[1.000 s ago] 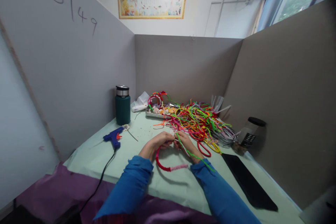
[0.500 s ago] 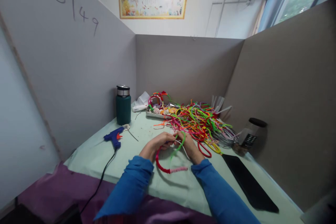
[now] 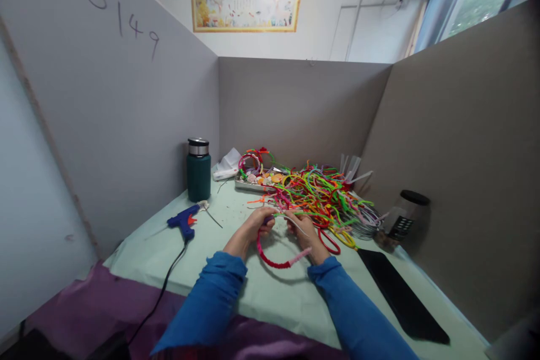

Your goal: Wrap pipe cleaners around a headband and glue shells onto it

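My left hand is closed around one end of a curved hoop, which is wrapped in red and pink fuzzy pipe cleaner and hangs in an arc toward me. A purple bit shows by those fingers. Between both hands stretches a green pipe cleaner. My right hand pinches it, and a thin white bare strip passes by these fingers. The pink end of the hoop lies close to my right wrist; whether they touch, I cannot tell. Both hands are just above the table.
A heap of colourful pipe cleaners lies behind my hands, beside a metal tray of small parts. To the left are a blue glue gun with a cord and a green bottle. Rightward are yellow-handled scissors, a black slab and a jar.
My hands have moved apart slightly. The green pipe cleaner, looped and dangling before, now runs across between them toward the right. The hoop has swung right, its pink end rising.
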`<state>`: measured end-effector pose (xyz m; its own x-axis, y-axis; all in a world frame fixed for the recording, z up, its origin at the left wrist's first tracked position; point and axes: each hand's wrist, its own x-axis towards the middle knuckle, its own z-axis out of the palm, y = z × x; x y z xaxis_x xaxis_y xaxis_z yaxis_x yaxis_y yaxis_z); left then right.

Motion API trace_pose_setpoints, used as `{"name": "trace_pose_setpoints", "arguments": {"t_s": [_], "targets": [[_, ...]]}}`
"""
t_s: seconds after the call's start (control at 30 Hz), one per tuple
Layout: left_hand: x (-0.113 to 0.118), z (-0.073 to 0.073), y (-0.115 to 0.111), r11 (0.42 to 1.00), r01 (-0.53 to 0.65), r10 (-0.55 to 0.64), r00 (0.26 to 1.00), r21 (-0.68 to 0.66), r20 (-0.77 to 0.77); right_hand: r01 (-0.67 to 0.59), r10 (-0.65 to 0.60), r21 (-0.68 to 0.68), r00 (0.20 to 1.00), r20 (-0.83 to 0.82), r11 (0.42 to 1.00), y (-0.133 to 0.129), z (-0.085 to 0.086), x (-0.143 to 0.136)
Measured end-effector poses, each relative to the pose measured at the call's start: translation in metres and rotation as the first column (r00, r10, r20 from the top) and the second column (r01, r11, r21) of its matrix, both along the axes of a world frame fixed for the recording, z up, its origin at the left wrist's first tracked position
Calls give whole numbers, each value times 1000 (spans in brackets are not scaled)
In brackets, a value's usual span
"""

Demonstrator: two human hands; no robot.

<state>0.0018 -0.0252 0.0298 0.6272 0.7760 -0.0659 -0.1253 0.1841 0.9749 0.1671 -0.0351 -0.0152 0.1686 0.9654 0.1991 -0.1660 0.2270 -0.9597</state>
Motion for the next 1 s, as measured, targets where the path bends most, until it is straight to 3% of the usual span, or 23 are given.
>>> {"name": "trace_pose_setpoints", "arguments": {"t_s": [0.23,0.37,0.53,0.77,1.0], "targets": [[-2,3,3,1000,-18,17,992,3,126,-104,86,59,966,245,993,-17,12,-2],[2,3,1,981,-182,176,981,65,77,-198,150,98,919,364,975,-28,18,-2],[8,-4,1,923,-296,315,948,247,-41,-246,213,63,921,327,967,-28,17,-5],[11,-15,14,773,-283,374,926,568,-48,-258,236,37,925,298,965,-29,20,-6],[10,-21,20,703,-269,444,889,658,-110,-277,242,65,914,325,959,-35,25,-5]]}}
